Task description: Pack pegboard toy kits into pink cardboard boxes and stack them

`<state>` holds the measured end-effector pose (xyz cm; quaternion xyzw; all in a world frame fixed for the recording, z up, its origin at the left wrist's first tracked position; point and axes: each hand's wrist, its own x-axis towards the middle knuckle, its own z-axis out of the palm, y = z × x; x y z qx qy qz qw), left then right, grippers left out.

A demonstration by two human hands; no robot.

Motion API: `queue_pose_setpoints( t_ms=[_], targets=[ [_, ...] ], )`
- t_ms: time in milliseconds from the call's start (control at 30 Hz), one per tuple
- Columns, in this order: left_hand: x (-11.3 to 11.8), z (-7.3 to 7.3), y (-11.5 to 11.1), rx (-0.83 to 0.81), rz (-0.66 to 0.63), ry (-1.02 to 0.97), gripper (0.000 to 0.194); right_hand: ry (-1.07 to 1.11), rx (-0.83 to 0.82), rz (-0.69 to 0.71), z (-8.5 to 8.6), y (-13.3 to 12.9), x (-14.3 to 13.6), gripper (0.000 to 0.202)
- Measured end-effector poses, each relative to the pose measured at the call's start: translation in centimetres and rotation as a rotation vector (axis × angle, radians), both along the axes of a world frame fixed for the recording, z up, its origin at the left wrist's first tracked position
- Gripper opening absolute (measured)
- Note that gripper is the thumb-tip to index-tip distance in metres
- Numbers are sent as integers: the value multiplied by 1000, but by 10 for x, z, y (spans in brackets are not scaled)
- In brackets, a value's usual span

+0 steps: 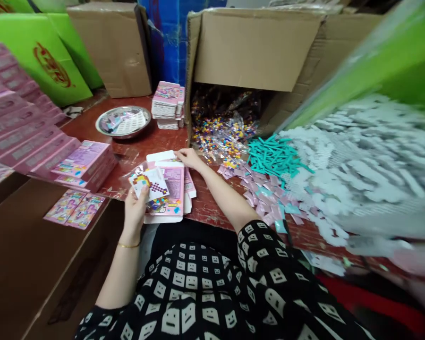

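My left hand [136, 204] grips a white pattern card [157, 185] with pixel-style pictures on it, together with a clear bag of coloured beads [157, 204] that shows beneath the card. Both are over a small pile of flat pink cartons [175, 182] on the table before me. My right hand [189, 157] reaches to the far end of that pile, thumb and fingers closed at the white flap [162, 156] of a carton. The fingertips there are small and partly hidden.
Several pink boxes [87, 160] are stacked at left. Behind are a metal bowl [123, 134] and a carton stack [165, 105]. A cardboard box [248, 52] spills bead bags [221, 137]; teal sticks [274, 156], small sachets [260, 189] and white plastic pieces [368, 156] lie right.
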<state>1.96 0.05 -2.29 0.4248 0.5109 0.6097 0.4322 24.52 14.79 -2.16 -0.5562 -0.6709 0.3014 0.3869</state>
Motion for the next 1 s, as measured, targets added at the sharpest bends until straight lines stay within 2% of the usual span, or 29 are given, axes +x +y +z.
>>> queue_pose_setpoints(
  t_ms=[67,167,233,333,433,533,600,633,733,800,867,933,1000],
  targets=[
    [1,5,-4,48,62,14,42,-37,32,-144,-2,-17,44,22],
    [7,21,-17,108,67,-36,36,-126,47,-423,1,-57,140,24],
    [16,37,-31,33,-39,-125,36,-187,44,-627,7,-92,209,28],
    [42,55,-54,-227,-201,-285,43,-263,15,-871,10,-145,296,35],
    [83,53,-73,-515,-385,-414,45,-263,-146,-963,-1,-182,348,40],
    [125,34,-83,-776,-670,-500,31,-194,-280,-951,-14,-199,372,41],
    [147,16,-83,-874,-792,-542,24,-150,-244,-941,-13,-202,381,41],
    [156,7,-81,-888,-809,-561,24,-135,-205,-950,-8,-202,383,42],
    [177,-16,-69,-817,-687,-592,30,78,-24,-933,16,-200,369,47],
    [190,-26,-59,-736,-584,-586,31,330,29,-774,27,-200,331,50],
    [201,-32,-53,-683,-543,-583,28,475,-67,-515,26,-198,274,52],
    [209,-34,-51,-621,-564,-588,26,471,-165,-305,12,-193,211,51],
    [213,-35,-52,-521,-605,-552,37,375,-189,-214,-7,-181,166,51]
  ],
)
